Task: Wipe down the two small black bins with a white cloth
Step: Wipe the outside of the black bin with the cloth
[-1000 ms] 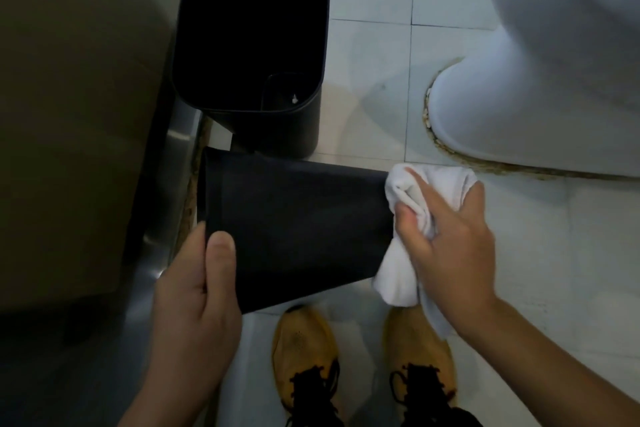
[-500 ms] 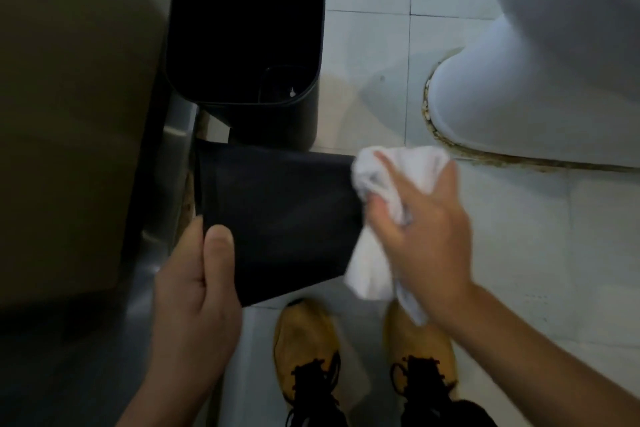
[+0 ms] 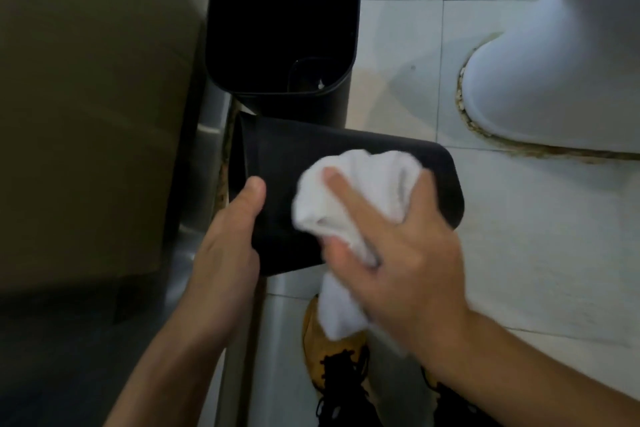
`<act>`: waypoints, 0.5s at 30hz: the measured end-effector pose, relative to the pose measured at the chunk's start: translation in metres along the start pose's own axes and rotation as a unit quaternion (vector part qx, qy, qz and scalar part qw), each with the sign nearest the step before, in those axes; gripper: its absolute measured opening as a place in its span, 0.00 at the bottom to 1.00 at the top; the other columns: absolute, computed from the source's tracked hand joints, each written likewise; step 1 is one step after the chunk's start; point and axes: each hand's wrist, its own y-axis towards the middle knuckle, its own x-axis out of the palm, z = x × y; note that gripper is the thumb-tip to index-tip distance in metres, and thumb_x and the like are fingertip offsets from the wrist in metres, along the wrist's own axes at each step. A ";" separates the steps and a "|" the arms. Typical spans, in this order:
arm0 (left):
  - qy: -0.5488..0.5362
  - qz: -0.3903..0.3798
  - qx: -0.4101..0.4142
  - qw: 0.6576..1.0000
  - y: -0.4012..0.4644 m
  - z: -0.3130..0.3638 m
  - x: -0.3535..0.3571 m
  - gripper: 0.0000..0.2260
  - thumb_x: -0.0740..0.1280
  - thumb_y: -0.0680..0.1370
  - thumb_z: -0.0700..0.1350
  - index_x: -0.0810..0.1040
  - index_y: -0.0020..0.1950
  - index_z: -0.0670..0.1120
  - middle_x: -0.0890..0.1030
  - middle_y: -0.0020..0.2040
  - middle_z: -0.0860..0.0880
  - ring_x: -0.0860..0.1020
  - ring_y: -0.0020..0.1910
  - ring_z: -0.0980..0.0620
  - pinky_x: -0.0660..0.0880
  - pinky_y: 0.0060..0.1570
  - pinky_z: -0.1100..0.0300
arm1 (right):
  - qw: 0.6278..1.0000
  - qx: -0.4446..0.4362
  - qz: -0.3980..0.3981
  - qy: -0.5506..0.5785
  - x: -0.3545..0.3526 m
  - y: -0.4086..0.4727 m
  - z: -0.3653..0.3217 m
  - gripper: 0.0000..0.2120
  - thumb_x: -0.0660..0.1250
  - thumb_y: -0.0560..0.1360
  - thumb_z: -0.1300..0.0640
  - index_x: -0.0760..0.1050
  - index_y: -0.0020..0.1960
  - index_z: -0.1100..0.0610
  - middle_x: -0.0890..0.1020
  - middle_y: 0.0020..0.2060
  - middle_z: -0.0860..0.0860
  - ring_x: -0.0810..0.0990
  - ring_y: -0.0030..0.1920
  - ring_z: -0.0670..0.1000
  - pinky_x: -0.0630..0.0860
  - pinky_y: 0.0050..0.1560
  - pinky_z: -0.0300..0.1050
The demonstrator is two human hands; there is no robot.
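Observation:
A small black bin (image 3: 287, 146) is held on its side above the floor, its open mouth to the left and its base to the right. My left hand (image 3: 227, 243) grips its rim end, thumb on the upper face. My right hand (image 3: 398, 253) presses a bunched white cloth (image 3: 349, 191) onto the bin's upper side, and the cloth's tail hangs down below the bin. A second black bin (image 3: 284, 94) stands upright on the floor just behind, its opening facing up.
A white toilet base (image 3: 540, 80) with a stained seal stands on the pale floor tiles (image 3: 398, 45) to the right. A large brown surface (image 3: 93, 97) with a metal edge runs along the left. My yellow shoes (image 3: 332, 354) are below the bin.
My right hand has slid the cloth leftward from the bin's base end onto the middle of its side. The left hand keeps its hold on the rim.

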 end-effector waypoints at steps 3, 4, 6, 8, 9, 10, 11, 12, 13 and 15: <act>0.027 0.005 0.041 0.999 0.001 -0.001 -0.002 0.20 0.56 0.81 0.56 0.81 0.34 0.69 0.85 0.37 0.59 0.83 0.38 0.61 0.76 0.43 0.53 | 0.996 -0.083 0.007 0.012 0.008 0.004 -0.021 0.22 0.67 0.77 0.45 0.76 0.69 0.52 0.78 0.49 0.61 0.76 0.44 0.56 0.78 0.42 0.49; 0.027 0.016 0.047 0.998 0.004 -0.003 -0.005 0.20 0.56 0.81 0.56 0.82 0.35 0.69 0.85 0.38 0.58 0.83 0.39 0.60 0.76 0.42 0.53 | 0.995 -0.100 0.008 0.010 0.009 0.005 -0.021 0.22 0.68 0.77 0.44 0.76 0.68 0.52 0.79 0.48 0.61 0.77 0.44 0.57 0.79 0.43 0.50; 0.005 0.013 0.040 0.999 0.010 -0.008 -0.009 0.13 0.60 0.80 0.57 0.84 0.44 0.65 0.86 0.46 0.55 0.84 0.45 0.58 0.77 0.45 0.53 | 0.991 -0.133 0.002 -0.018 0.008 -0.001 -0.006 0.22 0.67 0.78 0.44 0.75 0.69 0.50 0.75 0.50 0.59 0.75 0.45 0.56 0.77 0.44 0.49; -0.009 -0.018 0.053 0.998 0.012 -0.010 -0.009 0.13 0.58 0.80 0.55 0.82 0.53 0.65 0.84 0.54 0.57 0.82 0.53 0.58 0.76 0.52 0.54 | 0.992 -0.111 -0.003 -0.056 0.001 -0.012 0.022 0.21 0.64 0.78 0.44 0.73 0.70 0.48 0.68 0.51 0.57 0.71 0.44 0.55 0.72 0.42 0.46; -0.001 -0.038 0.067 0.997 0.011 -0.009 -0.008 0.16 0.56 0.82 0.52 0.81 0.52 0.67 0.83 0.54 0.61 0.81 0.54 0.60 0.75 0.54 0.57 | 0.995 -0.074 -0.001 -0.072 -0.003 -0.019 0.038 0.22 0.64 0.78 0.44 0.72 0.70 0.47 0.66 0.51 0.56 0.70 0.43 0.56 0.72 0.39 0.47; 0.012 -0.052 0.080 0.995 0.009 -0.007 -0.007 0.20 0.53 0.83 0.50 0.81 0.50 0.69 0.83 0.52 0.64 0.80 0.54 0.63 0.76 0.53 0.60 | 0.996 -0.027 -0.001 -0.081 -0.007 -0.024 0.051 0.23 0.64 0.77 0.44 0.71 0.71 0.46 0.65 0.51 0.55 0.70 0.41 0.57 0.74 0.36 0.48; 0.016 -0.062 0.089 0.994 0.007 -0.007 -0.007 0.21 0.51 0.84 0.49 0.80 0.50 0.69 0.82 0.52 0.66 0.80 0.53 0.65 0.76 0.53 0.63 | 0.996 0.022 -0.002 -0.082 -0.011 -0.027 0.062 0.23 0.64 0.77 0.44 0.71 0.71 0.46 0.65 0.51 0.56 0.72 0.39 0.58 0.75 0.34 0.48; 0.011 -0.072 0.097 0.993 0.005 -0.006 -0.005 0.20 0.51 0.84 0.49 0.79 0.51 0.68 0.82 0.52 0.67 0.79 0.53 0.66 0.76 0.52 0.65 | 0.995 0.067 -0.001 -0.079 -0.014 -0.029 0.071 0.23 0.63 0.77 0.44 0.71 0.72 0.47 0.66 0.52 0.56 0.73 0.38 0.58 0.76 0.33 0.47; 0.013 -0.069 0.100 0.992 0.005 -0.006 -0.004 0.19 0.51 0.83 0.50 0.79 0.51 0.68 0.82 0.51 0.68 0.79 0.52 0.68 0.75 0.51 0.67 | 0.992 0.105 0.001 -0.075 -0.017 -0.030 0.078 0.23 0.63 0.78 0.44 0.73 0.71 0.48 0.67 0.52 0.57 0.74 0.38 0.59 0.77 0.34 0.47; 0.020 -0.049 0.095 0.994 0.004 -0.007 -0.005 0.17 0.52 0.83 0.53 0.79 0.49 0.70 0.81 0.48 0.71 0.79 0.50 0.71 0.74 0.50 0.68 | 0.986 0.149 0.008 -0.070 -0.019 -0.028 0.085 0.22 0.63 0.78 0.44 0.75 0.70 0.51 0.69 0.52 0.60 0.75 0.40 0.59 0.78 0.36 0.48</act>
